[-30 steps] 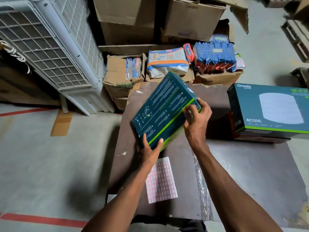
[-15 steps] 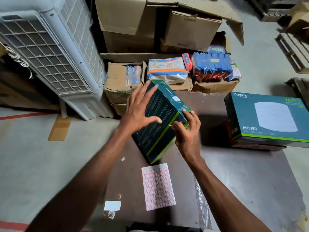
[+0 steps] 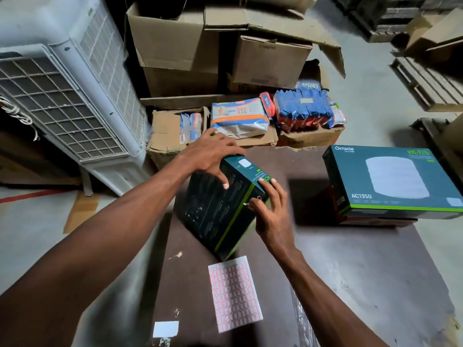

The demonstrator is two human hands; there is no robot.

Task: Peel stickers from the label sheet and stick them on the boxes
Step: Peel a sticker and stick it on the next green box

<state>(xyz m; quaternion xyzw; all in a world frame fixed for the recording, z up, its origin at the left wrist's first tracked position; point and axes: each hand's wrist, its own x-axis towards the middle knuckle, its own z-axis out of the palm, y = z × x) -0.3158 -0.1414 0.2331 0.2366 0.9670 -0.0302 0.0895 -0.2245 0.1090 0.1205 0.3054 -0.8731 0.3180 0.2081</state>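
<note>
A dark teal box point(image 3: 218, 209) with a green stripe stands tilted on the brown table point(image 3: 350, 271). My left hand point(image 3: 213, 154) lies over the box's far top corner, fingers curled around it. My right hand point(image 3: 269, 206) grips the box's right edge, thumb on the green stripe. A label sheet point(image 3: 234, 293) with pink-edged stickers lies flat on the table just in front of the box. A second, larger teal box point(image 3: 390, 181) marked AC1350 lies at the right on top of a red-edged box.
A white air cooler point(image 3: 62, 91) stands at the left. Cardboard cartons point(image 3: 213, 53) and blue packets point(image 3: 304, 108) are piled behind the table. A small white paper scrap point(image 3: 165, 329) lies near the table's front edge. Clear plastic film point(image 3: 300, 314) lies by my right forearm.
My left hand left the box's near corner and went over its top to the far corner. The box has come down from the air to stand tilted on the table.
</note>
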